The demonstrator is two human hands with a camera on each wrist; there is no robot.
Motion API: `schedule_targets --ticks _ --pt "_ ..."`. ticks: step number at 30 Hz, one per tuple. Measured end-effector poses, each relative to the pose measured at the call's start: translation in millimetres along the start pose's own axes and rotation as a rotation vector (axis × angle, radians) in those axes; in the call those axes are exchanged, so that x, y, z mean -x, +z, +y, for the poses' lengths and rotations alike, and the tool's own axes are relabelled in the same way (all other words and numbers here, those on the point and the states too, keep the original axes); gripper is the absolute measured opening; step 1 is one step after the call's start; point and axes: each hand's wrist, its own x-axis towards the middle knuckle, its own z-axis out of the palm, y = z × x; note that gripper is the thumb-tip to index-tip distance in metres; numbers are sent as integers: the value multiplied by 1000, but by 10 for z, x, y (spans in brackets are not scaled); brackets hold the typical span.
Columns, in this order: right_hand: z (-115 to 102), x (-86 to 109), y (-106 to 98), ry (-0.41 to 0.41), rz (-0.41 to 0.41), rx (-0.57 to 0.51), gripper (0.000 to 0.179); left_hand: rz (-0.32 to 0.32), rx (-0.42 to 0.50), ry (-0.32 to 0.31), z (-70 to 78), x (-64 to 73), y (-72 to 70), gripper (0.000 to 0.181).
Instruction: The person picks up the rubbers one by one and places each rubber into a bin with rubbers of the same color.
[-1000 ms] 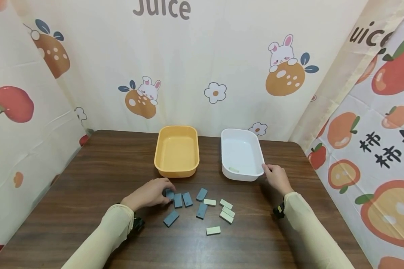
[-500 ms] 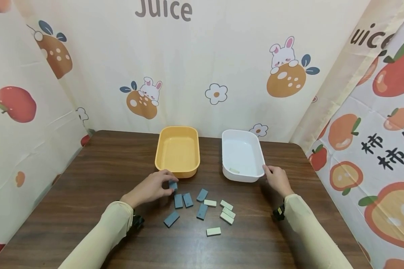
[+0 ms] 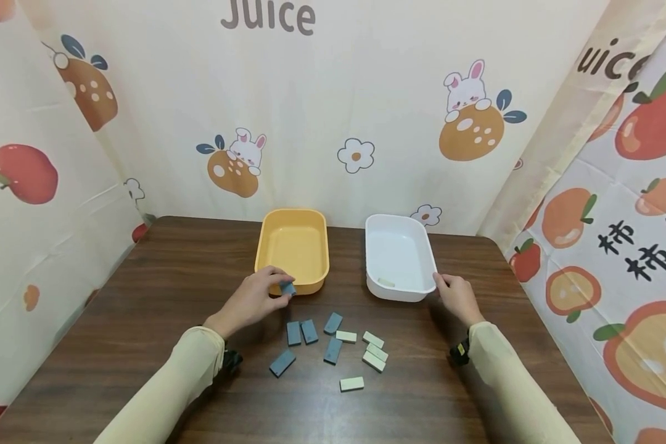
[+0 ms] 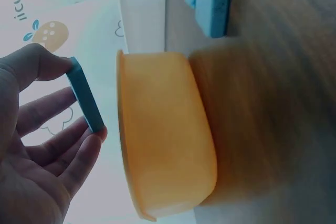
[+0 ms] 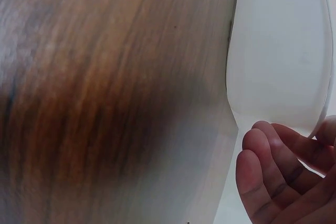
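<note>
My left hand [image 3: 253,296] pinches a blue rectangular block [image 4: 85,98] between thumb and fingertips. It holds the block over the near edge of the yellow bin [image 3: 294,246]; the left wrist view shows the block apart from that bin's wall. My right hand [image 3: 458,298] grips the near right corner of the white bin [image 3: 401,253], thumb at the rim and fingers against the outside. One pale green block [image 3: 386,282] lies inside the white bin. On the table, several blue blocks [image 3: 293,333] and several pale green blocks [image 3: 351,384] lie loosely in front of the bins.
Both bins stand side by side toward the back of the dark wooden table [image 3: 200,265], with a gap between them. A printed curtain [image 3: 311,92] hangs behind the table and along both sides.
My left hand has lifted a blue block off the table beside the others and carried it up and forward to the yellow bin's near edge. The right hand stays at the white bin.
</note>
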Motion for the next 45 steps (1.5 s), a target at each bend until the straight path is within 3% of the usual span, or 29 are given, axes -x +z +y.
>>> schedule_targets --ticks 8,20,29,36,45 --pt "13 11 44 -4 3 -2 55 109 -2 -1 -60 -68 3 32" --pt "95 105 84 2 -18 17 49 121 32 -178 -185 -111 128 34" --pt "80 71 85 16 10 3 52 61 -3 -212 -242 -279 79 33" --pt "80 88 74 35 3 6 53 -34 -56 -235 -241 -382 84 36" --pt "12 -4 30 17 15 -11 55 -48 -150 -215 -279 -540 29 36"
